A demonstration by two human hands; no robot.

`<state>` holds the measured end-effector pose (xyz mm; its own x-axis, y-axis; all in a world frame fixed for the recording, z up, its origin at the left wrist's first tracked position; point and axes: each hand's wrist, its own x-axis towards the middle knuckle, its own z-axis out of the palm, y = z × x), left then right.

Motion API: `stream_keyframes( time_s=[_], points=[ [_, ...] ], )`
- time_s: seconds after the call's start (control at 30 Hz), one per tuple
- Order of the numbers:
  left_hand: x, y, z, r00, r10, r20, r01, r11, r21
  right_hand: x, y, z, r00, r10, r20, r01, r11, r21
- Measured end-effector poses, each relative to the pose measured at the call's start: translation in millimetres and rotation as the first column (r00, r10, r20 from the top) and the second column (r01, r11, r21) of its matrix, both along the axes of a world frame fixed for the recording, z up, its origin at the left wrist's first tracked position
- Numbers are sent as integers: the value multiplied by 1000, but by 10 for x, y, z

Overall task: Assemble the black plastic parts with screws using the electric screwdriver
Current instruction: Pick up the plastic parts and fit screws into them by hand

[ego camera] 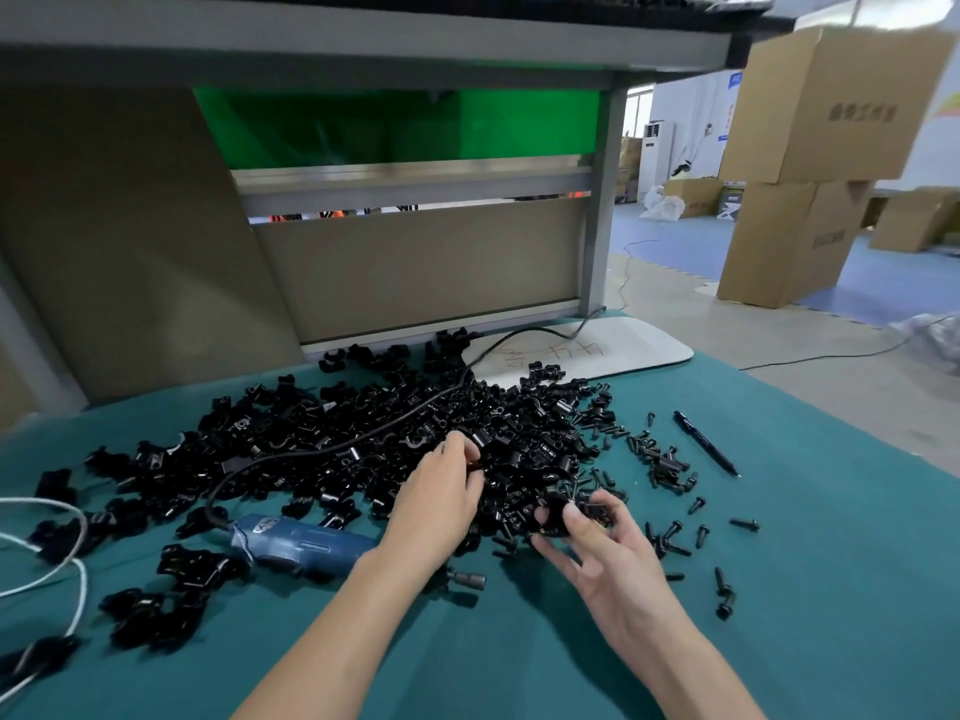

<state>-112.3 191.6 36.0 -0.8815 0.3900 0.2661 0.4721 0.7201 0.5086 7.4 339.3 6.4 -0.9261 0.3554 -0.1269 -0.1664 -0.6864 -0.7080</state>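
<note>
Table [519,667], teal cloth.

**Free**
- A broad bare strip runs along the near edge, from the middle to the near right corner.
- An open band lies along the right edge, beyond the pen [706,444].

**Obstructed**
- From the middle to the far edge lies a dense heap of black plastic parts [363,423], with no bare cloth showing between them.
- The electric screwdriver [306,543] lies left of middle, just beside the heap. Its cable [535,330] arcs over the heap toward the far edge.
- Loose screws [665,465] are scattered right of the heap, with bare gaps between them.
- At the left edge are white cord [78,579] loops and clusters of parts.
- The far edge is closed by an upright panel [415,267], and a shelf [363,49] overhangs it.
- A white board [639,345] covers the far right corner.
</note>
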Motion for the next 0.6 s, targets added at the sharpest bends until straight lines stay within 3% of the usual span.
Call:
stream_keyframes(
  time_s=[0.1, 0.17, 0.37, 0.47, 0.6],
  points=[
    [280, -153, 8, 984, -56, 169, -23, 901, 434, -8, -49, -16, 1000, 12, -5, -12, 1000, -8],
    [476, -280, -56, 972, -73, 223, -69, 818, 571, -5, -128, -47, 999, 44, -13, -43, 999, 30],
    [847, -441, -324, 948, -106, 301, -143, 702, 698, 86, -471, -151, 979, 205, -8, -198, 956, 218],
    [895, -430, -383, 932, -155, 328, -140, 679, 720, 90, -511, -152, 983, 180, 39, -182, 918, 352],
    [923, -437, -397, 916, -223, 333, -118, 644, 756, 80, -463, -135, 987, 151, 45, -156, 900, 407]
  ],
)
